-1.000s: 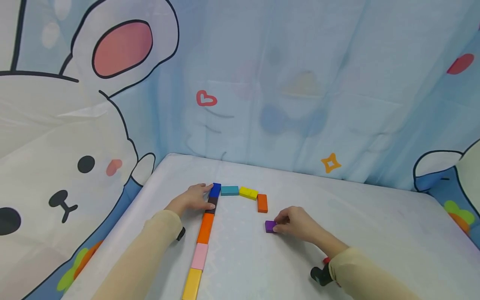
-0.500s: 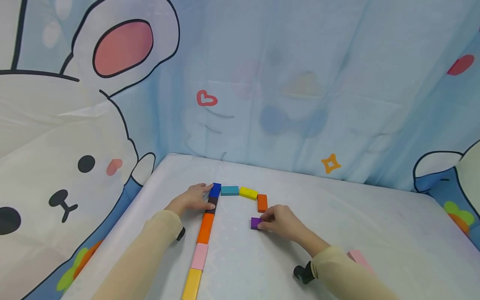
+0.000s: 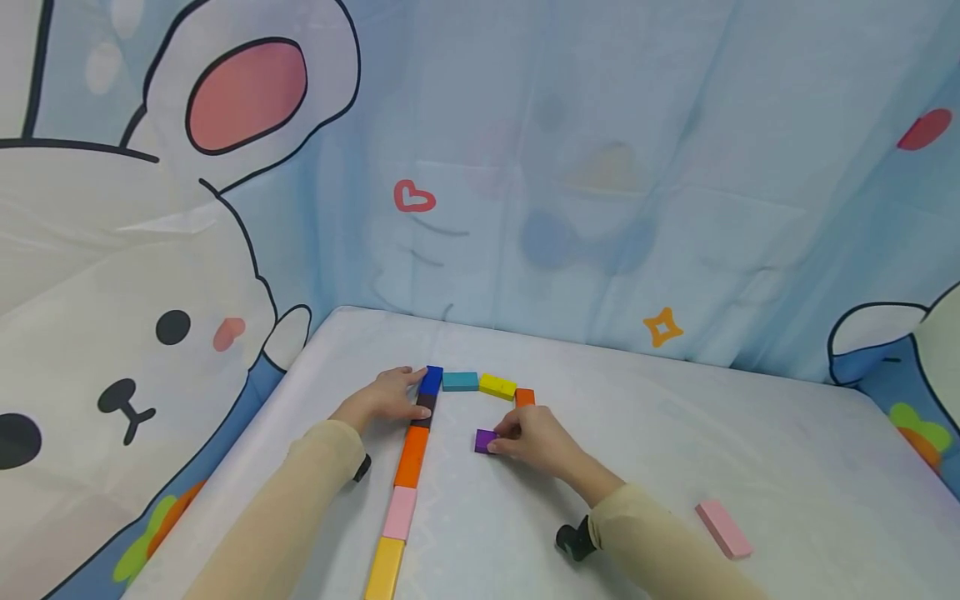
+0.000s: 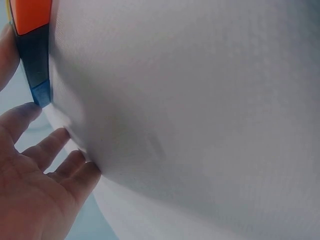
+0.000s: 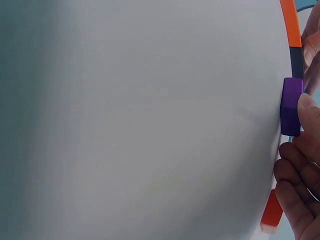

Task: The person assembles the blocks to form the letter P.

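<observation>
In the head view my right hand (image 3: 542, 442) pinches a purple block (image 3: 484, 441) between thumb and fingers, over the middle of the table. The right wrist view shows the thumb on the long side of this purple block (image 5: 291, 106). My left hand (image 3: 386, 396) rests beside the far end of a row of blocks. Its index fingertip touches the end of the blue block (image 3: 431, 380) and its thumb lies at the black block (image 3: 423, 410). The other left fingers (image 4: 82, 177) are spread and hold nothing. An orange block (image 3: 525, 397) is partly hidden behind my right hand.
The row runs toward me through an orange block (image 3: 410, 457), a pink block (image 3: 399, 512) and a yellow-orange block (image 3: 385, 568). A teal block (image 3: 460, 382) and a yellow block (image 3: 497, 386) lie along the back. Another pink block (image 3: 723, 529) lies at right.
My right hand has moved left with the purple block, toward the row. The pink block at right has come into view from behind the right sleeve. The left hand has stayed in place.
</observation>
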### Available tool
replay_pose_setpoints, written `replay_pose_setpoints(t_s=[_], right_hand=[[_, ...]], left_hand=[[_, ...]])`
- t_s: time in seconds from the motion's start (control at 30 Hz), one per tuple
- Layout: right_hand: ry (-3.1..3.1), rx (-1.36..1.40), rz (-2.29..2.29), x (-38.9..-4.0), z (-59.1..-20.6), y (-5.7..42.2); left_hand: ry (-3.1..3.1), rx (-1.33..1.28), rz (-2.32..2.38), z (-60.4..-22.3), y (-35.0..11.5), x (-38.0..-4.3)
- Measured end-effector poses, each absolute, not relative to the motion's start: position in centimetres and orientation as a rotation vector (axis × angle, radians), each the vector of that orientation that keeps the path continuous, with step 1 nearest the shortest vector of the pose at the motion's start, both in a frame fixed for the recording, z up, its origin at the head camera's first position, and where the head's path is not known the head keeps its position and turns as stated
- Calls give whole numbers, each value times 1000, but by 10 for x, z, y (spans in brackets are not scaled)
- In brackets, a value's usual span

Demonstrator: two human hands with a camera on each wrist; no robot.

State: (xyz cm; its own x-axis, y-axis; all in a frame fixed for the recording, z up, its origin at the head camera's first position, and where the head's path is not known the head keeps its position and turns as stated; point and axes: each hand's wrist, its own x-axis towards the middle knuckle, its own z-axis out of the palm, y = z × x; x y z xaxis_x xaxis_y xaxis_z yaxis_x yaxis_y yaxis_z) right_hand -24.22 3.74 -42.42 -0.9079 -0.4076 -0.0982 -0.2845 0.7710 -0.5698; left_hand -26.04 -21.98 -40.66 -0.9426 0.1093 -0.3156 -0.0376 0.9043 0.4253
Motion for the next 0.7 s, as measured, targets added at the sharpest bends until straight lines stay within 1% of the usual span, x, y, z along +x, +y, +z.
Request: replay_pose_setpoints(t_s=[0.7], right_hand=[[2696,-570,-887,-244,-424,1]], left_hand=[[2730,33,609,-408,-219,-261]])
